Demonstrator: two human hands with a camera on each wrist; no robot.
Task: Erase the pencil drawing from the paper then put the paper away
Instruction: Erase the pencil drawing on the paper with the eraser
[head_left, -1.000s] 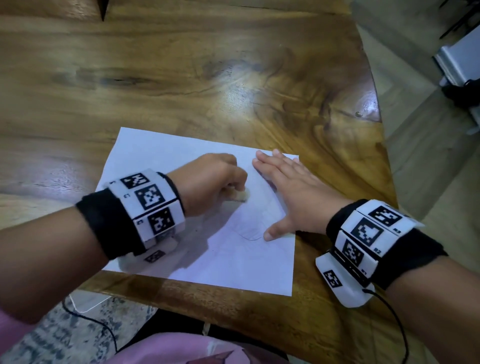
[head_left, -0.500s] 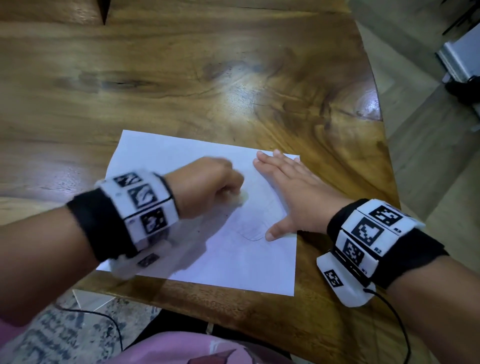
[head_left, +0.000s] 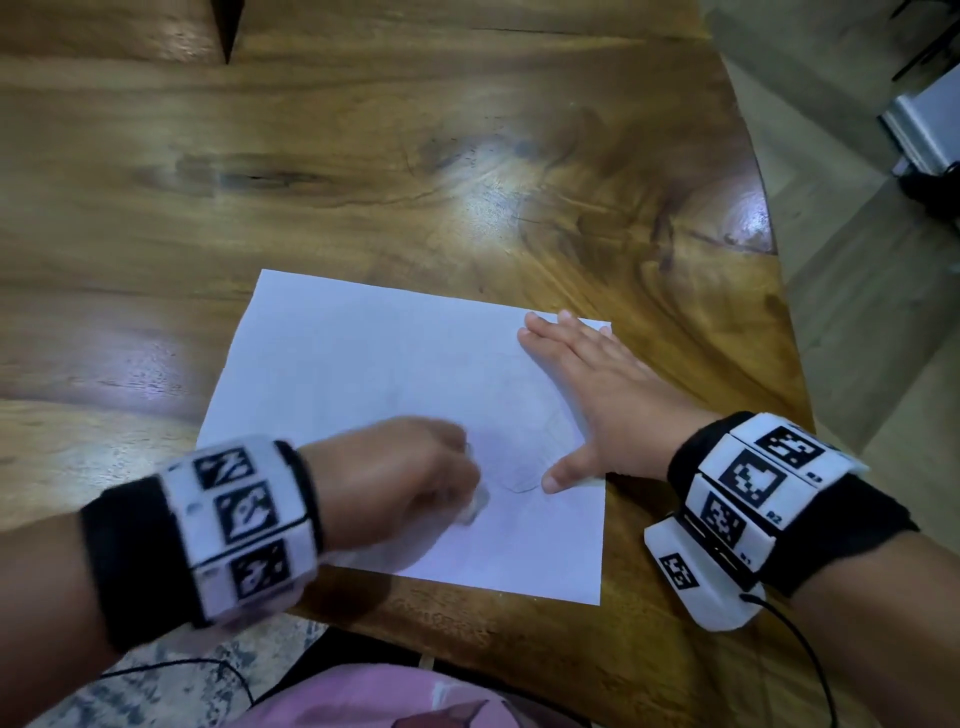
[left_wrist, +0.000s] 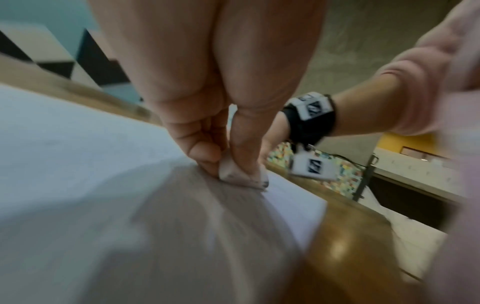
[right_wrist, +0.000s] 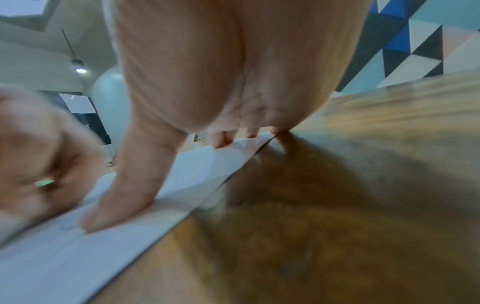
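A white sheet of paper (head_left: 363, 364) lies on the wooden table (head_left: 363, 156) near its front edge, with faint pencil lines (head_left: 519, 486) near its right side. My left hand (head_left: 405, 483) pinches a small white eraser (head_left: 475, 506) between thumb and fingers and presses it on the paper; the left wrist view shows the smudged eraser (left_wrist: 239, 174) touching the sheet (left_wrist: 64, 144). My right hand (head_left: 592, 400) lies flat on the paper's right edge with fingers straight and the thumb (right_wrist: 116, 205) spread beside the pencil lines. The left hand is blurred.
The table's curved right edge (head_left: 769, 218) drops to a tiled floor. The front edge runs just below the paper. A thin black cable (head_left: 800, 654) trails from my right wristband. Pink clothing (head_left: 389, 696) shows at the bottom.
My left hand with the eraser has slid toward me and down the paper, from beside the right fingertips to near the right thumb. The right hand has stayed pressed on the sheet.
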